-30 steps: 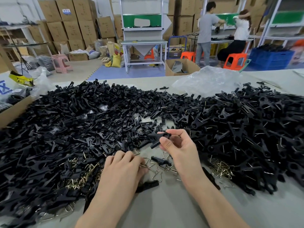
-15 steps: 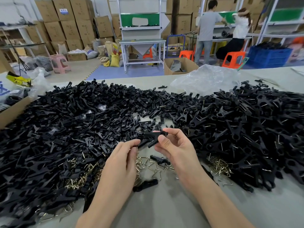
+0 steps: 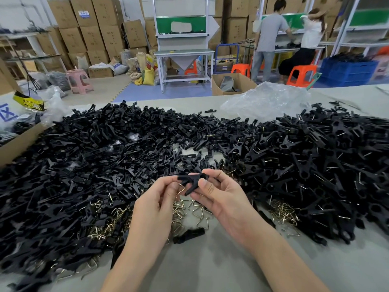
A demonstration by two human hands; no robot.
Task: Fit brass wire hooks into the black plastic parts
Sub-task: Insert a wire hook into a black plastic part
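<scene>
Brass hook (image 3: pixel 181 189) pinched in left hand (image 3: pixel 155 205), black part (image 3: pixel 192 180) pinched in right hand (image 3: pixel 223 199): hold steady, line up, push gently.

A crumpled clear plastic bag (image 3: pixel 267 100) lies near the far right edge of my surface (image 3: pixel 210 270). At the left edge sits an open cardboard box (image 3: pixel 19 142). Beyond the far edge, brown cartons (image 3: pixel 92 32) are stacked against the wall, with a pink stool (image 3: pixel 79 81) on the floor before them. A white workbench (image 3: pixel 183 53) with a green panel (image 3: pixel 181 25) faces me. To its right an open carton (image 3: pixel 231 84) sits on the floor. Behind it are two people (image 3: pixel 269 32), an orange stool (image 3: pixel 302 75) and a blue crate (image 3: pixel 347 72).
</scene>
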